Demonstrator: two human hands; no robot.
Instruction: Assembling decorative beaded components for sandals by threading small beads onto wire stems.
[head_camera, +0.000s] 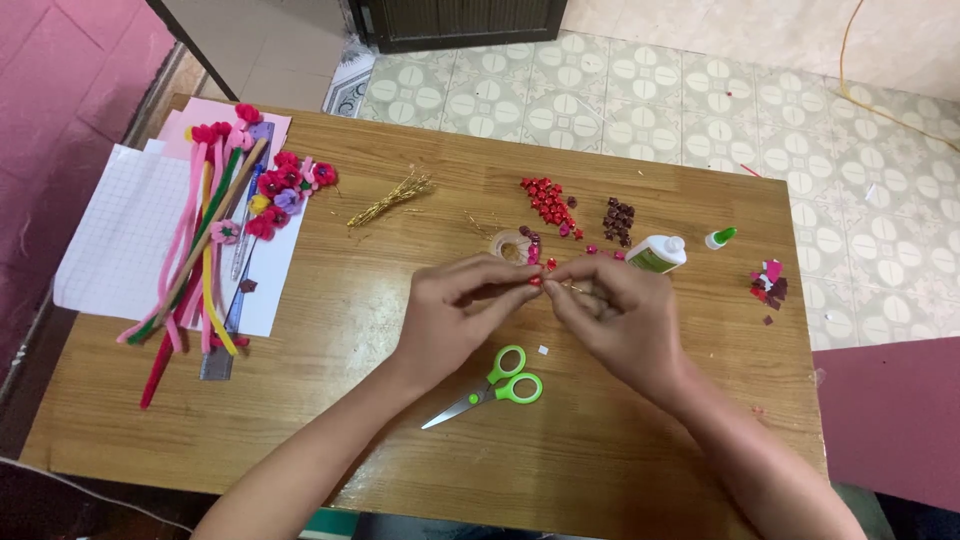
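Your left hand (455, 310) and right hand (610, 310) meet over the middle of the wooden table (620, 450), fingertips pinched closed from either side on a small red bead (535, 282), the remaining fingers loosely curled. The bead sits between both hands, just near of the roll of tape (510, 245) and left of the glue bottle (657, 253). The green-handled scissors (490, 387) lie near of your hands, and the pipe-cleaner flowers (235, 225) rest on paper at far left.

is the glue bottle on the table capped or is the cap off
Cap off: the glue bottle lies on its side, and its green-tipped cap sits apart beside it.
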